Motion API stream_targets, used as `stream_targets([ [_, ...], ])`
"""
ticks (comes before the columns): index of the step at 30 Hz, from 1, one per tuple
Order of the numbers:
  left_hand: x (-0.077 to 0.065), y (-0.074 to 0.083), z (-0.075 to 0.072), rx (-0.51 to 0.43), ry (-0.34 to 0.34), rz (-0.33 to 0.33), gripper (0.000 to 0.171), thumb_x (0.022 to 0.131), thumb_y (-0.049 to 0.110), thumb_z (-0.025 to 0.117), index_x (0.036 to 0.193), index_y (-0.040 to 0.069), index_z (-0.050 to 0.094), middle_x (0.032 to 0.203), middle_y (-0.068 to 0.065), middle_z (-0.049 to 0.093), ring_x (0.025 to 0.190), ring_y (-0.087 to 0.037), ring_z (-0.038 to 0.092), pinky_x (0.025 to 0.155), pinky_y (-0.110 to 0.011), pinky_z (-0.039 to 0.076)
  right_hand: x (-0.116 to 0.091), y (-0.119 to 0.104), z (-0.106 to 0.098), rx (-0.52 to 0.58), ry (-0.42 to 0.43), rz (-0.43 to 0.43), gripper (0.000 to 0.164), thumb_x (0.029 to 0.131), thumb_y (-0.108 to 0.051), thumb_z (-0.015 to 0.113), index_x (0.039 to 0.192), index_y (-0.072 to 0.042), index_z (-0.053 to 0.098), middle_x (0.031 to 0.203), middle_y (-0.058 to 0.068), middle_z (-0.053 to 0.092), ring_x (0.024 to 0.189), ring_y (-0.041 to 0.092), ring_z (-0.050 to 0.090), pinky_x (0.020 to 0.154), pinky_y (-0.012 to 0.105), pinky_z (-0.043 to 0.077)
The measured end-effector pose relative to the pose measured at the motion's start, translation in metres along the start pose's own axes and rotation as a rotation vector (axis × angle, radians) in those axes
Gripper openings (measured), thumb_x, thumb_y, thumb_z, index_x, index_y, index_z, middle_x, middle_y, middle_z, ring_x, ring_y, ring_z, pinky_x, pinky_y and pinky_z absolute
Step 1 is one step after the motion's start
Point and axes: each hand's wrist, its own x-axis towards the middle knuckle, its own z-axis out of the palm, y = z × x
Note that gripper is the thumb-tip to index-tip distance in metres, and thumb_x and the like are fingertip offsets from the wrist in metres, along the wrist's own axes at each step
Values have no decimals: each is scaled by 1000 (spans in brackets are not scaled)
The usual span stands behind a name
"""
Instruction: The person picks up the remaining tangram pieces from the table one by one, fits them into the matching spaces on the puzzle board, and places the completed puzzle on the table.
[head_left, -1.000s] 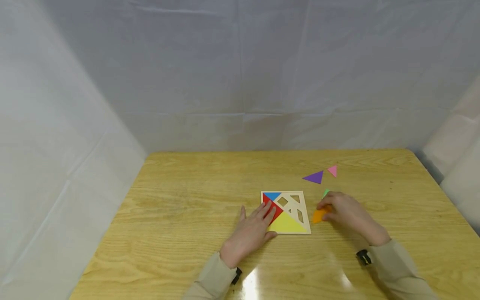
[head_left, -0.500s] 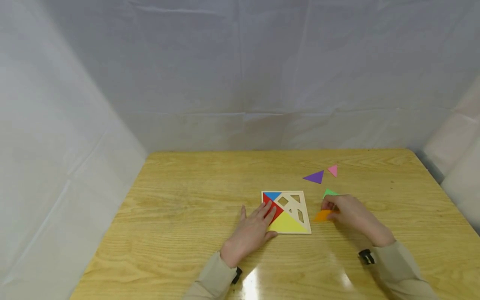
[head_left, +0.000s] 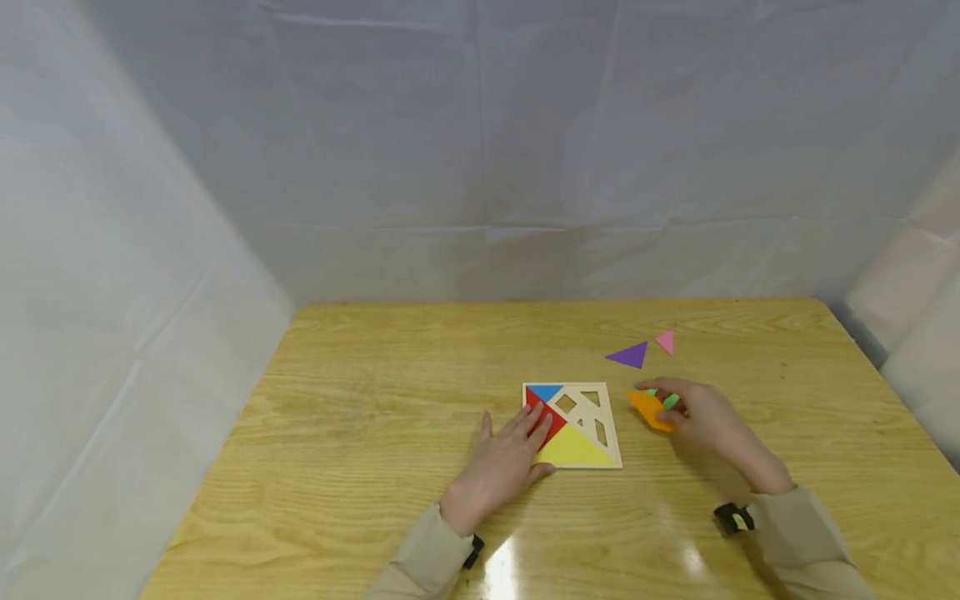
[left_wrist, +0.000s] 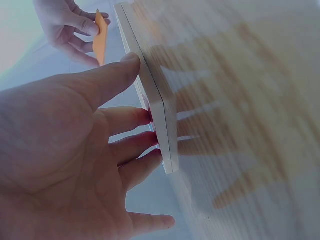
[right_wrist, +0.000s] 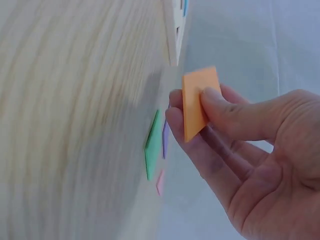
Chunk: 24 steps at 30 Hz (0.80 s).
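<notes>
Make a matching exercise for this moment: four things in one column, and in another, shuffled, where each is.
Things
1. orange piece
2. purple triangle
3. yellow triangle
4. left hand

Places
A. lying on the table, near the pink triangle
B. touching the red piece
C. pinched in the right hand, off the board
D. set in the board, along the side nearest the person

Pairs: 1-C, 2-A, 3-D, 4-B

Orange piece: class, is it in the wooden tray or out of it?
Out: the right hand pinches the orange piece above the table, beside the wooden tray, with a gap between in the head view.
</notes>
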Motion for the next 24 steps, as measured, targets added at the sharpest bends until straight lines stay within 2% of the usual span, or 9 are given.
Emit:
stream_targets([
  [5, 0, 0, 0, -7, 1, 0, 68, 100, 47, 58, 157, 14, 40, 164, -5, 32, 151, -22, 31, 116, -67, 24, 0, 0, 1, 121, -39, 30, 52, 92, 7, 67, 142, -6, 58, 109, 21, 64, 73, 14, 65, 54, 25, 51],
  [11, 0, 0, 1, 6, 12, 5, 68, 100, 47, 59, 156, 14, 41, 164, -5, 33, 150, -22, 33, 115, -68, 25, -1, 1, 4, 216, -67, 25, 53, 92, 9, 63, 143, -5, 55, 120, 28, 60, 82, 19, 68, 60, 27, 53],
  [19, 1, -1, 2, 4, 15, 4, 68, 100, 47, 59, 157, 14, 41, 164, -5, 32, 150, -22, 33, 115, -68, 24, 2, -1, 10, 323, -59, 24, 52, 93, 8, 64, 142, -2, 52, 114, 24, 57, 74, 17, 66, 58, 27, 53],
  [24, 1, -1, 3, 8, 12, 5, 69, 100, 48, 57, 157, 14, 39, 165, -5, 30, 151, -23, 32, 115, -69, 23, 6, -8, 12, 369, -47, 41, 52, 94, 4, 66, 143, -1, 50, 111, 22, 57, 75, 18, 67, 60, 27, 55],
])
